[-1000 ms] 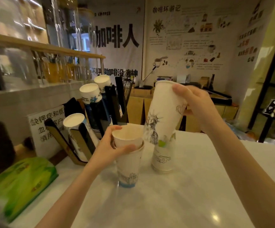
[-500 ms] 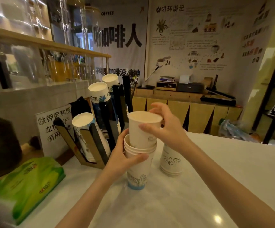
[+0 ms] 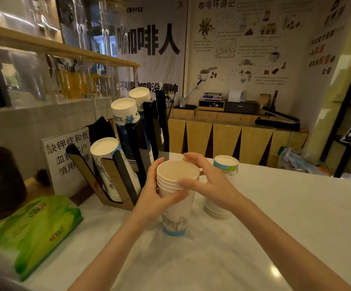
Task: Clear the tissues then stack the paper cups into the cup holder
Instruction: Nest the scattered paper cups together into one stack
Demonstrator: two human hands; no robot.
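Your left hand [image 3: 153, 198] is wrapped round the upright stack of nested white paper cups with blue printed bases [image 3: 175, 198], thumb across the front, fingers behind, so it's closed on the stack w/ the base resting on the white marble-look countertop [image 3: 275, 217]. Your right hand [image 3: 208, 181] sits at the stack's top rim, fingers spread: thumb touching the rims at the front, other fingers curled over the far edge; it touches the stack but isn't clamped shut. Just right of it, partly behind your right hand, stands a 2nd stack of white paper cups turned upside down [image 3: 223, 185], also on the counter. To the left, near the stack, is the slanted brown-and-black cup holder rack [image 3: 124, 179], its slots already loaded w/ tilted cup stacks. At far left, on the counter edge, lies the green plastic-wrapped pack of tissues [image 3: 31, 232], well apart from both hands.
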